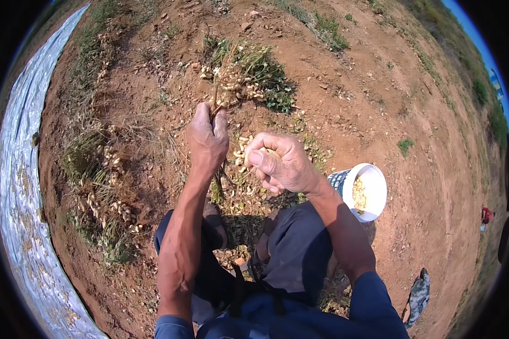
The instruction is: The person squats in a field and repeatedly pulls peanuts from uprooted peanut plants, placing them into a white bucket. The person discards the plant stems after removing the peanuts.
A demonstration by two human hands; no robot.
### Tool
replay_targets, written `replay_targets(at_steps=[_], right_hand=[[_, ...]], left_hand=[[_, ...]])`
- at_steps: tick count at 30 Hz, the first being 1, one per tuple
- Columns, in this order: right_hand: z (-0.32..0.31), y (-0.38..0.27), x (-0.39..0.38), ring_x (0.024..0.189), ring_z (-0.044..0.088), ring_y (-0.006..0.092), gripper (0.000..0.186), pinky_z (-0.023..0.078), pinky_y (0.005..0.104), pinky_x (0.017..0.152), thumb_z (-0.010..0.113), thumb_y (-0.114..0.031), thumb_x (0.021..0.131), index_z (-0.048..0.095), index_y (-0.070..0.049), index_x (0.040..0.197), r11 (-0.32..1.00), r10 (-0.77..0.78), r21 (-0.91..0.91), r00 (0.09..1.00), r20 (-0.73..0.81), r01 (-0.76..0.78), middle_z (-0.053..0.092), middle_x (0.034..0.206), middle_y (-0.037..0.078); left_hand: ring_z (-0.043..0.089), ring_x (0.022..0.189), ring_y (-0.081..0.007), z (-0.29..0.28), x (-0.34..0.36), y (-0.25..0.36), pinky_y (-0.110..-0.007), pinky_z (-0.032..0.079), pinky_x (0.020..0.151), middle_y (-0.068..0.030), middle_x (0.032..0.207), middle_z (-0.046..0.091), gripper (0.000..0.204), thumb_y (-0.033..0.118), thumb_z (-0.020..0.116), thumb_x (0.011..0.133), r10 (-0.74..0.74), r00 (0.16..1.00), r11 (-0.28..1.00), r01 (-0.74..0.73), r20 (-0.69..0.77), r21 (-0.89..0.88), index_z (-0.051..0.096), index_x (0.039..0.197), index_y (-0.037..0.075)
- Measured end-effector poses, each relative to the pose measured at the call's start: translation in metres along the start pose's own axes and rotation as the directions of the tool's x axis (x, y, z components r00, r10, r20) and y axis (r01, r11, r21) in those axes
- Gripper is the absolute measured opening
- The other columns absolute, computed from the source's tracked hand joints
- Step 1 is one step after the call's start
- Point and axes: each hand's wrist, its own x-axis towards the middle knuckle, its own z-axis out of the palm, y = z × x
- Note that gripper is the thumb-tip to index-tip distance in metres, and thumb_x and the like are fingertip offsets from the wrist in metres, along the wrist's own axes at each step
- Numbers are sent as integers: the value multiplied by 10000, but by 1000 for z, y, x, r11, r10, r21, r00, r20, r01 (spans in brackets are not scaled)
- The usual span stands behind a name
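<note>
My left hand point(208, 138) is closed round the stems of a pulled peanut plant point(216, 90). Its thin roots stick out above the fist, and some stalks hang below, beside my wrist. To the right, my right hand point(281, 163) is curled with the thumb pressed over the fingers. Pale peanuts point(272, 152) show inside that grip; how many is hidden. The two hands are apart. Loose peanuts point(242, 151) show between them, low near the ground. Ahead of my left hand, more peanut plants point(260, 76) lie heaped with green leaves and pods.
Right of my knees stands a white bucket point(380, 192) with a blue latticed side and peanuts inside. Uprooted peanut plants point(110, 198) lie in a row on the left. Beyond them stretches a silvery sheet point(17, 186). A camouflage-patterned cloth item point(418, 296) lies at the lower right.
</note>
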Motion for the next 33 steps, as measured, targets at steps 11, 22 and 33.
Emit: replay_targets(at_steps=[11, 22, 33], right_hand=[[-18, 19, 20, 528, 565, 96, 318, 440, 278, 455, 626, -306, 1036, 648, 9, 1001, 960, -160, -274, 916, -368, 58, 624, 710, 46], [-21, 33, 26, 597, 646, 238, 314, 490, 418, 570, 623, -247, 995, 653, 51, 897, 839, -309, -539, 879, -362, 73, 641, 658, 150], [-13, 2, -55, 618, 701, 250, 134, 519, 400, 556, 622, -123, 1014, 621, -2, 954, 603, -677, -789, 598, -428, 118, 661, 673, 149]], left_hand=[[633, 620, -126, -17, -6, 18, -282, 517, 531, -41, 817, 662, 337, 151, 830, 874, -332, 791, 548, 605, 514, -577, 570, 1063, 49], [486, 651, -87, 8, -20, 23, -283, 429, 587, -2, 734, 549, 167, -5, 662, 845, -7, 957, 981, 63, 288, -184, 543, 948, 47], [522, 639, -129, 10, -13, -6, -319, 416, 571, -23, 735, 574, 129, 144, 648, 916, -218, 961, 966, 237, 168, -106, 554, 949, 61]])
